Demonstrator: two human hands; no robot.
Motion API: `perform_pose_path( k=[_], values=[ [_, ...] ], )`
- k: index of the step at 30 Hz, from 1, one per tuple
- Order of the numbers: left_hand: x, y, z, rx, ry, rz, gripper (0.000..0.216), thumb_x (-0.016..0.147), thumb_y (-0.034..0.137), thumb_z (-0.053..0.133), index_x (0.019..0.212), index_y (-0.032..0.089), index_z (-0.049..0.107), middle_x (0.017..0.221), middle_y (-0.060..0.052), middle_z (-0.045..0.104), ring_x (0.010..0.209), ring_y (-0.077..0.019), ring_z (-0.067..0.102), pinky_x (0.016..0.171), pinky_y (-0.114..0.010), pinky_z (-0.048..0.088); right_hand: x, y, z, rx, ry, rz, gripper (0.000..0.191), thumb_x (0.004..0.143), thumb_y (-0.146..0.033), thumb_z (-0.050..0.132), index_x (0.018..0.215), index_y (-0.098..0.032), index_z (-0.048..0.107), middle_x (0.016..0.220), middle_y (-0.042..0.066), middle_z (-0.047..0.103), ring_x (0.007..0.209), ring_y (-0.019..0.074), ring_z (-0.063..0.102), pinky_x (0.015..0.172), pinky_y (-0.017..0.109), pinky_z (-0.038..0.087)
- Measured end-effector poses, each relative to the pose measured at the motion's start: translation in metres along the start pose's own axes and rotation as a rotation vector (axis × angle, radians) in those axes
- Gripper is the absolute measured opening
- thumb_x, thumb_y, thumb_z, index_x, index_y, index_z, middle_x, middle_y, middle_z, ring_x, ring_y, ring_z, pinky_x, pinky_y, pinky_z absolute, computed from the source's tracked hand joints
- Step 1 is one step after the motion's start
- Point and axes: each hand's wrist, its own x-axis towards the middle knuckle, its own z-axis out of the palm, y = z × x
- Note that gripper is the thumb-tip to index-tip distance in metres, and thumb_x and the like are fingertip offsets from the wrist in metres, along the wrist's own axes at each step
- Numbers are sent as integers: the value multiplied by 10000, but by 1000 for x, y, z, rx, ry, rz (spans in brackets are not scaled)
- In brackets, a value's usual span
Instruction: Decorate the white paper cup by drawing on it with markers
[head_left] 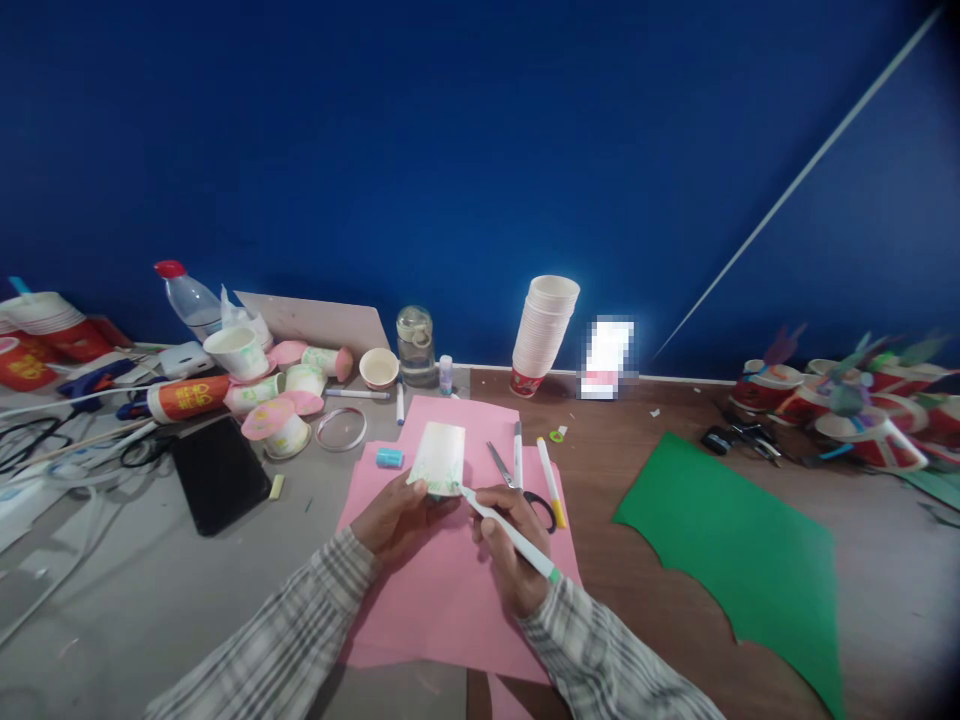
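Observation:
My left hand point(401, 520) is closed around the lower end of a white paper cup point(441, 452), which is tilted and has green marks near its rim. In my right hand point(511, 545) is a green marker point(517, 538), its tip at the cup's marked edge. Both hands are over sheets of pink paper point(450, 620). A teal marker cap point(389, 457) lies on the pink paper left of the cup. Scissors point(501, 465) with black handles lie just beyond my right hand, beside a grey-capped marker point(517, 450) and a yellow marker point(551, 482).
A tall stack of paper cups point(544, 335) stands by the blue wall. Green paper point(742, 545) with a cut edge lies right. Decorated cups point(870, 435) crowd the far right. Left are a black phone point(219, 475), pink-and-white cup pieces point(277, 425), cables and a water bottle point(416, 350).

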Motion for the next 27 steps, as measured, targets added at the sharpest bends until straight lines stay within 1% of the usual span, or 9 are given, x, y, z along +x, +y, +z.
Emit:
perform_pose_path(
  k=[4, 7, 15, 20, 27],
  values=[
    [0, 0, -1, -10, -3, -1, 298, 651, 187, 633, 934, 97, 618, 929, -160, 686, 925, -285, 591, 844, -390, 472, 0, 3, 1, 2, 29, 4, 145, 738, -258, 530, 849, -231, 618, 663, -9, 621, 479, 149, 561, 444, 270, 466],
    [1, 0, -1, -6, 0, -7, 320, 639, 194, 645, 941, 90, 617, 925, -163, 687, 922, -286, 591, 841, -387, 474, 0, 5, 1, -16, 40, 6, 142, 732, -260, 537, 844, -233, 618, 658, -11, 626, 478, 151, 567, 435, 265, 469],
    [0, -1, 1, -4, 13, 7, 324, 654, 210, 630, 956, 95, 603, 949, -163, 675, 937, -300, 578, 848, -414, 460, -2, 2, 0, -73, -7, -43, 166, 717, -231, 538, 854, -225, 632, 645, 0, 613, 508, 167, 577, 407, 251, 461],
    [0, -1, -1, -12, 11, -2, 314, 652, 195, 632, 954, 113, 605, 960, -157, 676, 950, -297, 577, 854, -411, 459, -2, 3, -1, -82, 1, -38, 166, 725, -240, 530, 864, -234, 622, 664, 1, 616, 525, 174, 581, 414, 258, 466],
    [2, 0, -3, -1, 14, -10, 329, 633, 197, 653, 943, 93, 613, 916, -158, 691, 922, -289, 592, 857, -401, 461, 0, 3, 1, -87, 28, -38, 144, 730, -239, 535, 850, -229, 615, 652, -6, 615, 498, 157, 567, 415, 246, 461]
  ],
)
